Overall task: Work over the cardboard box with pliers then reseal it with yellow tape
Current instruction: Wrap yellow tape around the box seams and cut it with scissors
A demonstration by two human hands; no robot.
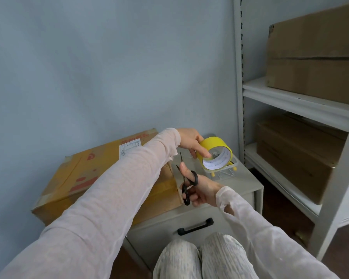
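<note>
Yellow tape roll [216, 147]: gripped by left hand [190, 142], thumb over its rim, above clear tray [223, 174] on grey cabinet [250, 182], likely for drawing off a strip. Black scissors [186, 184]: right hand [201, 191] fingers curled through handles, blades parted, seemingly ready to cut. Cardboard box [79, 178]: lying flat, left of both.

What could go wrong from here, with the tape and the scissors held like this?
1. The scissors in the right hand are open, tips up near the left hand and sleeve; a cut could nick them.
2. The tape seems to hang over the clear tray; lowering it may knock the tray.
</note>
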